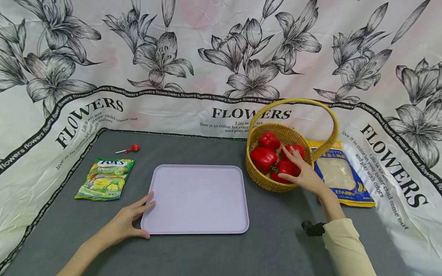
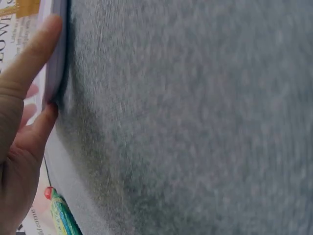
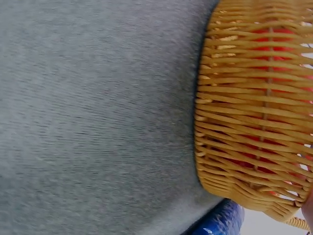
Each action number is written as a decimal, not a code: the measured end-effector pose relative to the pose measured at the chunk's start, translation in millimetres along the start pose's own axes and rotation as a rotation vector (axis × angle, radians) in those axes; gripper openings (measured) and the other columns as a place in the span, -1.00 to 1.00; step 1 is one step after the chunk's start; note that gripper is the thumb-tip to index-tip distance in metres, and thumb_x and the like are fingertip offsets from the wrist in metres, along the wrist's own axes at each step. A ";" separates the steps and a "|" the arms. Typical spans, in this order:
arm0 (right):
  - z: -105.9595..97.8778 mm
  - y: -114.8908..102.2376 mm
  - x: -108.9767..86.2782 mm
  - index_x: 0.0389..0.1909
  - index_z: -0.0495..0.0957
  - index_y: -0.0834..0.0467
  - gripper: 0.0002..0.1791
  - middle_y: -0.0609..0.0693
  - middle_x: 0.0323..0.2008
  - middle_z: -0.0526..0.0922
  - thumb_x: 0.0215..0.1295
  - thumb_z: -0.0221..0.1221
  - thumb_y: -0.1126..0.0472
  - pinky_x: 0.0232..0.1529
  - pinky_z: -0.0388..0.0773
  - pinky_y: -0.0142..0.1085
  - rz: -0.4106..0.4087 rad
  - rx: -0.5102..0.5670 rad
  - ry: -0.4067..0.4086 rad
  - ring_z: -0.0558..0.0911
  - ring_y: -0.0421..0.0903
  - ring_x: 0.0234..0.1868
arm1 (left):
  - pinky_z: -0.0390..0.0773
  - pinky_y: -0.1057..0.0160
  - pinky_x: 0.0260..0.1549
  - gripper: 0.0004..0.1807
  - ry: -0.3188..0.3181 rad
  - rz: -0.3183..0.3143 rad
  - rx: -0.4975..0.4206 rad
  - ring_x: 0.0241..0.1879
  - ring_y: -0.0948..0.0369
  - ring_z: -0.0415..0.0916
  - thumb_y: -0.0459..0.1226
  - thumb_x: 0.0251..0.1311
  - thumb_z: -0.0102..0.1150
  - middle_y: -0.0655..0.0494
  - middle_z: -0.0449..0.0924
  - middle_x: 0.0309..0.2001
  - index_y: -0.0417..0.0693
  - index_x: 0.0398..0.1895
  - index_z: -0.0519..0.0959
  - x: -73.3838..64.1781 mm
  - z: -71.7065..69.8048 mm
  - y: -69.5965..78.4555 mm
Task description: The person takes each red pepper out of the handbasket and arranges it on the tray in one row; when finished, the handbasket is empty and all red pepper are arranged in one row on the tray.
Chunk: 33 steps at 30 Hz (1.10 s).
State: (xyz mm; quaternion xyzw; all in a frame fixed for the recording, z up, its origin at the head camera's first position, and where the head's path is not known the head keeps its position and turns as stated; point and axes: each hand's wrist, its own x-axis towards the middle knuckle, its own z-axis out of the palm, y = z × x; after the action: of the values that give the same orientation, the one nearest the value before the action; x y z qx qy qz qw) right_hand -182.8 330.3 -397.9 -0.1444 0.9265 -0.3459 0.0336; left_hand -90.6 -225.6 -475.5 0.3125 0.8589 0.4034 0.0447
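Note:
A pale lilac tray [image 1: 195, 199] lies flat on the grey cloth. My left hand [image 1: 126, 220] rests at its left edge, with fingers on the rim and the thumb by the near corner. In the left wrist view, the left hand's fingers [image 2: 36, 54] touch the tray's side. A yellow wicker basket [image 1: 272, 187] with a tall handle holds several red bell peppers [image 1: 263, 159]. My right hand [image 1: 305, 174] reaches over its near right rim, fingers and thumb spread above the nearest peppers. Whether the fingertips touch a pepper is hard to tell.
A green candy bag [image 1: 105, 179] lies left of the tray, with a red lollipop [image 1: 134, 148] behind it. Beside the basket on the right is a blue and yellow food packet [image 1: 340, 174], partly covered by the handle. A printed floral cloth [image 1: 165, 115] stands behind.

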 end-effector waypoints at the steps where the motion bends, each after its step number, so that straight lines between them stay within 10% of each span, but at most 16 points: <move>1: -1.4 0.3 0.7 0.49 -0.05 -0.22 -0.05 -0.01 0.52 -0.21 0.18 0.32 0.01 0.25 -0.09 0.40 0.004 0.014 -0.011 -0.20 0.15 0.49 | 0.59 0.04 -0.14 -0.04 -0.001 -0.011 -0.012 0.29 0.50 0.04 -0.03 -0.24 0.52 -0.34 0.15 0.37 -0.43 0.22 0.39 -0.3 0.6 -0.2; 8: -12.0 3.2 3.9 0.48 0.04 -0.09 -0.08 0.12 0.47 0.05 0.18 0.34 0.18 0.34 0.12 0.02 0.005 0.199 -0.061 0.07 0.15 0.44 | 0.48 0.45 -0.01 -0.01 0.003 -0.066 -0.141 0.24 0.63 0.03 -0.11 -0.24 0.54 -0.40 0.16 0.34 -0.48 0.25 0.32 -1.2 3.5 -2.3; 18: -21.1 19.3 10.3 0.40 0.13 0.33 -0.21 0.30 0.38 0.15 0.19 0.28 0.38 0.16 0.36 -0.46 0.005 0.460 -0.125 0.24 0.04 0.37 | 0.50 0.18 -0.01 0.04 0.026 -0.123 -0.172 0.24 0.63 0.01 -0.14 -0.30 0.58 -0.32 0.08 0.40 -0.48 0.27 0.29 -4.3 4.7 -0.5; 25: -26.5 16.4 17.7 0.33 0.30 0.29 -0.27 0.25 0.28 0.37 0.17 0.34 0.19 0.13 0.43 -0.33 0.134 0.305 -0.173 0.36 0.05 0.29 | 0.50 0.24 0.00 0.07 0.029 -0.164 -0.161 0.27 0.45 0.08 -0.14 -0.34 0.59 -0.30 0.09 0.40 -0.47 0.28 0.28 -3.8 3.7 1.9; 33: -29.4 6.3 26.0 0.25 0.44 0.19 -0.26 0.20 -0.20 0.60 0.08 0.39 -0.04 -0.20 0.47 -0.23 0.092 -0.113 -0.208 0.44 0.05 -0.11 | 0.52 0.20 -0.02 0.08 0.073 -0.179 -0.125 0.28 0.13 0.19 -0.17 -0.40 0.62 -0.29 0.16 0.37 -0.49 0.26 0.30 -3.4 3.5 4.4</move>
State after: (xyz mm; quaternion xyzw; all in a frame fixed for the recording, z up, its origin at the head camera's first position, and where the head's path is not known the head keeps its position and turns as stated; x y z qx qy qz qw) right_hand -213.9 345.8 -378.8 -0.1384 0.9417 -0.2742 0.1373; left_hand -84.5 -223.1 -475.2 0.2161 0.8575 0.4618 0.0690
